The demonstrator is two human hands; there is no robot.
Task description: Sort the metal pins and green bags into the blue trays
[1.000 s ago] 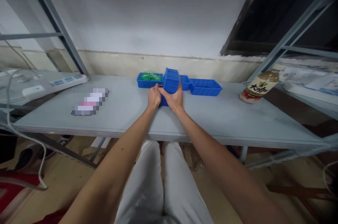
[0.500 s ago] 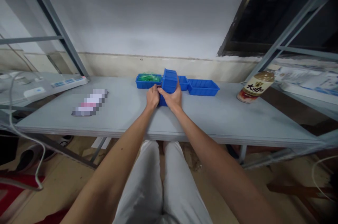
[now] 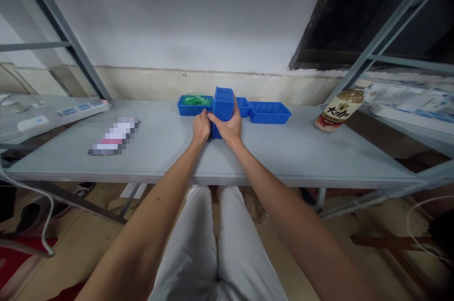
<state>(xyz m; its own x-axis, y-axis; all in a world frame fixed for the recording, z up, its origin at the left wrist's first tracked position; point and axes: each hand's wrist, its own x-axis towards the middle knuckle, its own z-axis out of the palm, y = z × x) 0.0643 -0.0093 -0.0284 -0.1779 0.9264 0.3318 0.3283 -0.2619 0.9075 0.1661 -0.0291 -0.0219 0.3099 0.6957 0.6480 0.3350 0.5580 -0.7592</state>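
A blue plastic bin (image 3: pixel 223 102) is tipped up on its end on the grey table (image 3: pixel 283 154), its ribbed underside facing me. My left hand (image 3: pixel 200 128) grips its lower left edge with curled fingers. My right hand (image 3: pixel 227 126) wraps round its right side and front. Behind it stands a row of blue bins: the left bin (image 3: pixel 187 107) holds green pieces (image 3: pixel 194 99), a middle bin (image 3: pixel 242 106) is partly hidden, and the right bin (image 3: pixel 269 112) looks bare inside.
A brown bottle with a label (image 3: pixel 337 110) lies tilted at the table's right. A blurred flat item (image 3: pixel 113 136) lies at the left, near a white power strip (image 3: pixel 80 108). Metal shelf posts stand on both sides. My legs show below the table edge.
Both hands keep their hold on the upended bin, which stands a little more upright. The view has shifted slightly right and down.
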